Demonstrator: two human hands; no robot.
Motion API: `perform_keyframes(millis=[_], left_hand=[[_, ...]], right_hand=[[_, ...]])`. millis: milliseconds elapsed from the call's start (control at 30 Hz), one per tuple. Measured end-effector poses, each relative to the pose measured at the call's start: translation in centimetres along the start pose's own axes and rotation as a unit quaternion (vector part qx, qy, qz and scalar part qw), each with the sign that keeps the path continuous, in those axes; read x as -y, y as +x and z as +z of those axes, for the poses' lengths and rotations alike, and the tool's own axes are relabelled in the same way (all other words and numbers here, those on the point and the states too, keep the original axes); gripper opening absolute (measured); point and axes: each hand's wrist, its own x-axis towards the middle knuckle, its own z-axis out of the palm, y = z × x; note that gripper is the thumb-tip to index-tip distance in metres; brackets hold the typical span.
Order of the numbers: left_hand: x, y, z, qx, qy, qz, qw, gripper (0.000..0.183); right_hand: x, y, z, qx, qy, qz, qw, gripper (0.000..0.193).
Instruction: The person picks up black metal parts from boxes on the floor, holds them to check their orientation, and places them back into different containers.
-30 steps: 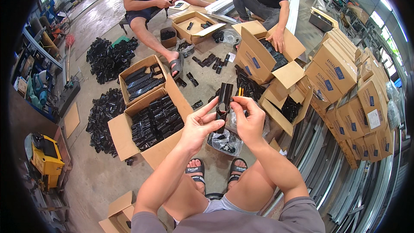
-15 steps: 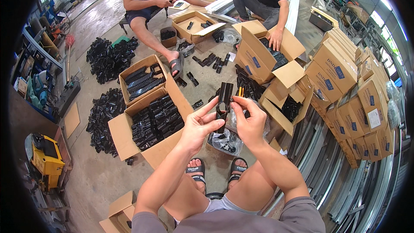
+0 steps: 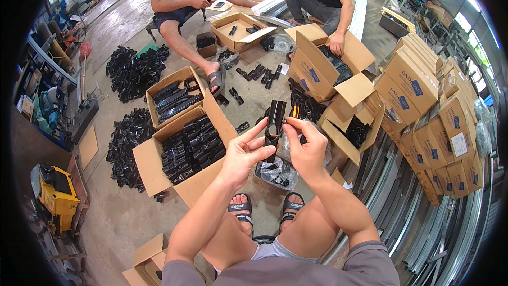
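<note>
both hands, left hand & right hand, pinch one black bracket upright. open box of black parts sits just left on the floor.

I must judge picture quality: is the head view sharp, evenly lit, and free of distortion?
Head view: even daylight, soft shadows; the black plastic bracket between left hand and right hand is sharp; fisheye bends the grey metal rails near the dark rim.

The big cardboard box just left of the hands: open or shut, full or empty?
Open and nearly full. The cardboard box has its flaps folded outward, and black parts lie stacked in rows inside, close to the rim.
</note>
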Motion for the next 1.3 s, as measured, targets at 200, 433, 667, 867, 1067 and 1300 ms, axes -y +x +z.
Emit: perform_keyframes(millis=[200,433,667,867,1067,1300], left_hand=[[-0.1,0.0,0.1,0.004,-0.021,-0.019,1.0,0.075],[-0.2,-0.1,0.1,0.013,-0.025,-0.018,0.999,0.077],[-0.2,-0.1,0.2,0.007,-0.005,-0.013,1.0,0.075],[-0.1,-0.1,0.2,0.003,-0.001,-0.008,1.0,0.074],[-0.1,-0.1,0.2,0.005,0.025,0.006,1.0,0.074],[-0.2,-0.3,0.4,0.016,0.068,0.015,0.997,0.073]], right_hand=[[-0.2,0.1,-0.1,-0.016,-0.009,-0.028,0.999,0.016],[-0.3,0.0,-0.2,-0.02,-0.013,-0.023,0.999,0.015],[-0.1,0.0,-0.2,-0.016,-0.007,-0.019,1.0,0.014],[0.1,0.0,-0.2,-0.01,-0.013,-0.015,1.0,0.013],[0.1,0.4,-0.4,0.018,-0.019,-0.018,1.0,0.012],[-1.3,0.2,-0.7,0.121,-0.052,0.056,0.99,0.02]])
